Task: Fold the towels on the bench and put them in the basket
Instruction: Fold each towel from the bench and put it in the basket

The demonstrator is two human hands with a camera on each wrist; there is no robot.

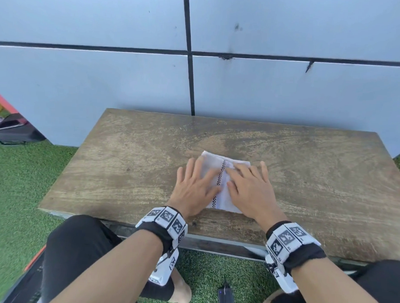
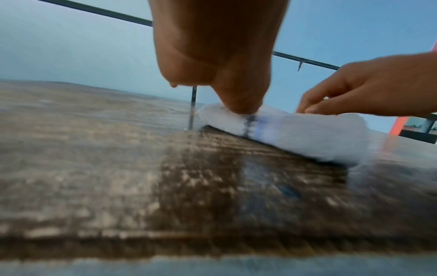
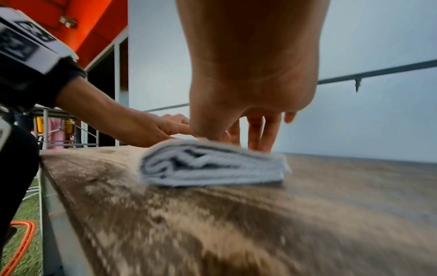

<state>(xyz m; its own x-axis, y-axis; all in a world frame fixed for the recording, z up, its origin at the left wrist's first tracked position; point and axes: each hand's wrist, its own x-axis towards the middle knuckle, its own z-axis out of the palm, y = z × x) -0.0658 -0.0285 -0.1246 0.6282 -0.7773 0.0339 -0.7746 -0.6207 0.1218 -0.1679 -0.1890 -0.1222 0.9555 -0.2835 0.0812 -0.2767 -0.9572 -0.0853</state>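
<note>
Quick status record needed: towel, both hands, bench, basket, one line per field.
towel: white towel with a black checked stripe, folded into a small thick stack, lying on the bench
left hand: left hand flat on the towel's left part, fingers straight
right hand: right hand flat on the towel's right part, fingers straight
bench: worn wooden bench, only this one towel seen on it
basket: not in view

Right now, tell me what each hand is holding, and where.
Nothing is gripped. The left hand and right hand lie flat, fingers straight, pressing the top of the folded towel on the bench.
</note>
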